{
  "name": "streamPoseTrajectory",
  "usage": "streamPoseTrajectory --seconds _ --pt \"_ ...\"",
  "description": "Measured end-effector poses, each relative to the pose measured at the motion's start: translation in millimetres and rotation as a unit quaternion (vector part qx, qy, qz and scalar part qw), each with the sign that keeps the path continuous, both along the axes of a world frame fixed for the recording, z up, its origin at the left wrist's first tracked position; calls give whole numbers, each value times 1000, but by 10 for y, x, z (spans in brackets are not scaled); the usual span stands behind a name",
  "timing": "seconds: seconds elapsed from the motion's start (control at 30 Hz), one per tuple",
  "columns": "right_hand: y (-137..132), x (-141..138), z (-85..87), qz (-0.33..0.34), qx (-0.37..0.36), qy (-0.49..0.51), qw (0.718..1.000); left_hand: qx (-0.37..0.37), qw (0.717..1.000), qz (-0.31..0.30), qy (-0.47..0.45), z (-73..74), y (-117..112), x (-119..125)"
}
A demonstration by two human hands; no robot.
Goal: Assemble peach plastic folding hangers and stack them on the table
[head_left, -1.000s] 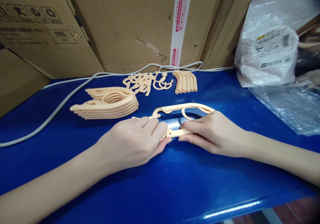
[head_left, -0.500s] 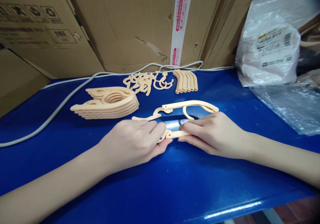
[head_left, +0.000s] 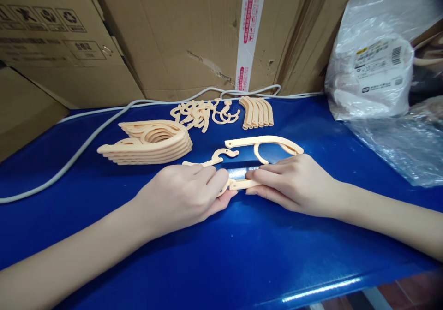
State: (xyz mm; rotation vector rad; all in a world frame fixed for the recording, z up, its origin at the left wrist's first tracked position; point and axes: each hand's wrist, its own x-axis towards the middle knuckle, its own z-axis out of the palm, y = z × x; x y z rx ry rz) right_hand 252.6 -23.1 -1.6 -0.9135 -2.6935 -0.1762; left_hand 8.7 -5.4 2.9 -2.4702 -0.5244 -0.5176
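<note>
Near the middle of the blue tabletop, my left hand (head_left: 194, 192) is closed, pinching a small cream plastic hanger hook (head_left: 224, 189), mostly covered by the fingers. My right hand (head_left: 292, 183) is closed on a cream plastic hanger arm (head_left: 239, 185). The arm's holed end meets the hook piece at my left fingertips; I cannot tell whether they are joined. Just beyond my hands are a curved hanger arm (head_left: 263, 140) and a hooked piece (head_left: 221, 154), parts of both hidden by my hands.
A stack of folded cream hangers (head_left: 148, 148) sits left. Behind are loose hooks (head_left: 200, 114) and a row of hanger arms (head_left: 258, 112). A white cable (head_left: 83, 148) crosses the left and back. Cardboard boxes (head_left: 194, 33) stand behind, plastic bags (head_left: 370, 79) at right.
The left end of the far hanger arm has shifted slightly away from me, and a gap now shows between it and the hooked piece. My hands have barely moved.
</note>
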Motion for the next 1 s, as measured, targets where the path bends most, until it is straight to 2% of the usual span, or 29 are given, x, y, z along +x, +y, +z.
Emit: streamPoseTrajectory --seconds 0.2,0.47,0.77,1.0 --pt "-14 0 26 -7 -63 10 998 19 1000 1 23 33 -19 -17" --pt "-14 1 61 -6 -129 20 991 24 1000 -6 4 28 -41 10" --pt "-9 7 33 4 -104 28 994 7 1000 -14 -4 22 -31 25" --pt "0 9 48 10 -55 17 998 -41 999 -10 -32 15 -33 31"
